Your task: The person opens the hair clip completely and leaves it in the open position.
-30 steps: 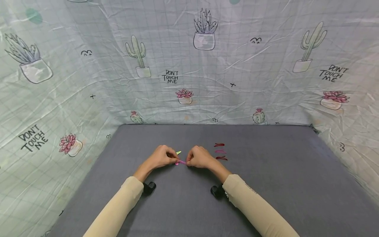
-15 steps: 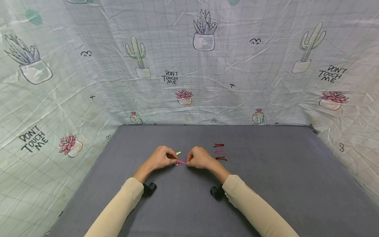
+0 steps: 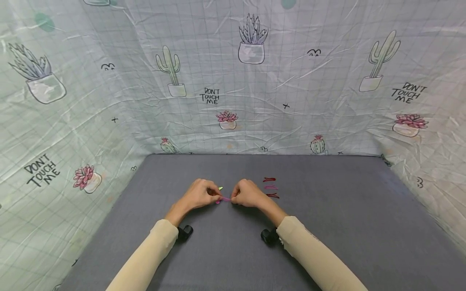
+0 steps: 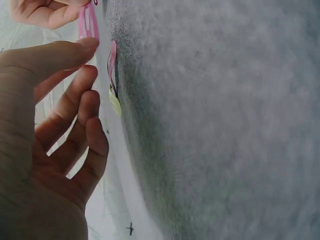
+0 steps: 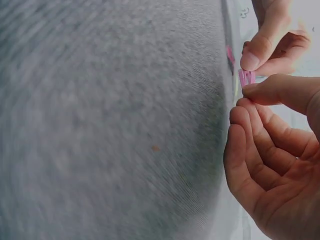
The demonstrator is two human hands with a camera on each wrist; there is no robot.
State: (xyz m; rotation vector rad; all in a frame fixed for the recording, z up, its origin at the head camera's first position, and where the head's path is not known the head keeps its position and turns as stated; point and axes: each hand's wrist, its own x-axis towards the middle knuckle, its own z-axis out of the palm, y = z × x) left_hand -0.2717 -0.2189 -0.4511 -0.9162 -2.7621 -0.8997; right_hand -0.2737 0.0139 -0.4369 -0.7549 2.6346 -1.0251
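A pink snap hair clip (image 3: 225, 199) spans the small gap between my two hands, above the grey table. My left hand (image 3: 200, 194) pinches one end between thumb and fingertip, its other fingers loosely bent in the left wrist view. The opposite end is pinched by my right hand (image 5: 275, 135), thumb on top of the clip. Beneath the left fingers lie another pink hair clip (image 4: 112, 60) and a yellow-green hair clip (image 4: 115, 101), both partly covered by that hand in the head view.
Right of my right hand lie a dark red hair clip (image 3: 270, 179), a pink one (image 3: 271, 187) and a second dark red one (image 3: 272, 195), spaced in a column. A curtain (image 3: 233, 81) printed with potted plants encloses the grey tabletop (image 3: 327, 226) behind and at the sides.
Both hands keep their pinch on the pink hair clip. The right hand sits very slightly further right, and the left hand covers more of the yellow-green clip in the head view.
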